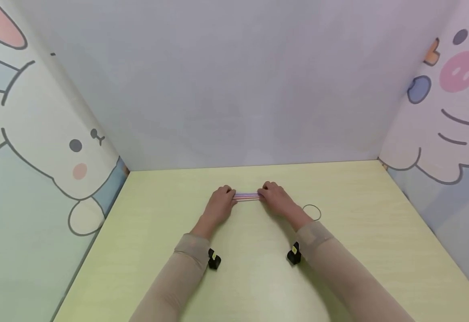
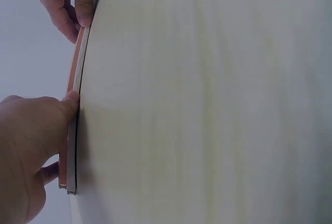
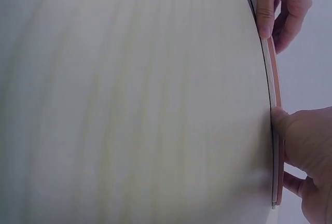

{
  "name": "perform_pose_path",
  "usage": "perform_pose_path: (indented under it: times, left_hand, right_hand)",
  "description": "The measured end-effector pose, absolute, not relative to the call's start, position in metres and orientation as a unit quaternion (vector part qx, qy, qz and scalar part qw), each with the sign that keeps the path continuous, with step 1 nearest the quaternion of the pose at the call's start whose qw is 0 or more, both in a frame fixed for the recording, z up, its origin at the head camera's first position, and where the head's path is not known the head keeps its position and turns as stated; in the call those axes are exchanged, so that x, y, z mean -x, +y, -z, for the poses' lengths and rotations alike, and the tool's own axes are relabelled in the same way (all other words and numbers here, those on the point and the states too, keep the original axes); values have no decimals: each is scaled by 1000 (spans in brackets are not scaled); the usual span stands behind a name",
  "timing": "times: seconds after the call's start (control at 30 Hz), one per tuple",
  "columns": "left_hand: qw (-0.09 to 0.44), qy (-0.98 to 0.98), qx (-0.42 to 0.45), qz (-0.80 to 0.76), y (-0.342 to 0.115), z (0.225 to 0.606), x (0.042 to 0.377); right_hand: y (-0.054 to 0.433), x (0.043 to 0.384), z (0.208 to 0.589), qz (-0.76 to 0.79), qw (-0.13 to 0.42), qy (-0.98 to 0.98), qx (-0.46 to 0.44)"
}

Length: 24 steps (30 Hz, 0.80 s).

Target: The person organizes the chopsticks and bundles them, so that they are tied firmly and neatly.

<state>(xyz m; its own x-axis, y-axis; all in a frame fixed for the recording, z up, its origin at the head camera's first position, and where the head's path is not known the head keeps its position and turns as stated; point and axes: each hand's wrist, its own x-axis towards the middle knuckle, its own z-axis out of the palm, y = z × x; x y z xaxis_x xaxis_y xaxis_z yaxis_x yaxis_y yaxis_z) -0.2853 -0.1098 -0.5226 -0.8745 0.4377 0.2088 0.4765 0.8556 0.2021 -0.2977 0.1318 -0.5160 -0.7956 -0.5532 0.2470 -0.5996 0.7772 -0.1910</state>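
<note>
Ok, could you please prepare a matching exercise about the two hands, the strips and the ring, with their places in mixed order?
1. left hand
2. right hand
3. coloured strips
4. thin dark ring

A. gripping the strips' right part
B. lying on the table, in no hand
C. gripping the strips' left part
D. spanning the gap between the hands

Pairs: 1-C, 2-A, 3-D, 4-B

Long plain beige sleeves, softly creased: left sleeve (image 1: 174, 281), right sleeve (image 1: 347, 273). Left cuff (image 1: 192, 247) and right cuff (image 1: 314, 235) look slightly greyer, each set off from the rest by an edge line. Small black blocky unit at each cuff, left unit (image 1: 214, 262) and right unit (image 1: 293, 256), both yellow-marked, angular. Left hand (image 1: 220, 204) and right hand (image 1: 276, 199) bare.
</note>
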Motion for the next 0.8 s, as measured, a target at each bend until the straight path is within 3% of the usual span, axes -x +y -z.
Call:
perform_pose_path:
  times: [0.23,0.8]
  left_hand:
    - [62,-966,223,114,-106,520,282]
    - [86,-962,218,139,-106,521,281]
  right_hand:
    - [133,298,520,-144,89,-940,-297]
    - [133,298,520,-144,92,-940,-297]
